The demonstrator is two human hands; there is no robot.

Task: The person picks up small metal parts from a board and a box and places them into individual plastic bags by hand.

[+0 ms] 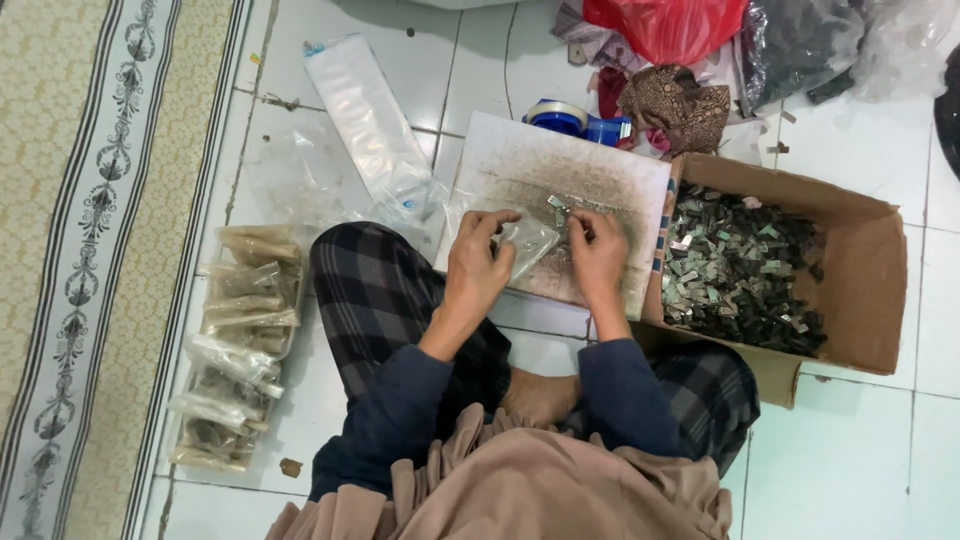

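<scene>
So the person is sitting cross-legged on the white tiled floor (pixel 860 460) with a worn whitish board (pixel 520 165) lying flat in front of the knees, and both hands are over its near half. The left hand (pixel 478 262) has its grip pinched together on the edge of a small clear plastic bag (pixel 530 240), thumb on top, fingers under, holding the mouth up off the board. The right hand (pixel 598 255) has its fingertips closed on what looks like a few small metal pieces (pixel 556 205) just at the bag's far side; too small to tell exactly how many. My guess is that bag is super light, floppy and a bit slick, so it'll collapse or slide unless you hold it right at the rim like that. The pieces look tiny, hard and flat, probably easy to drop, so a fingertip pinch is the only sensible hold. To the right, touching the board's edge, there's an open cardboard box (pixel 880 260) heaped with the same kind of silvery and dark bits. On the left, a tray of filled bags (pixel 235 345) sits beside the patterned rug (pixel 90 250), and a long clear sleeve (pixel 370 125) lies on the far left tiles. Far side has a blue tape dispenser (pixel 570 120) and a red plastic bag (pixel 665 25).
</scene>
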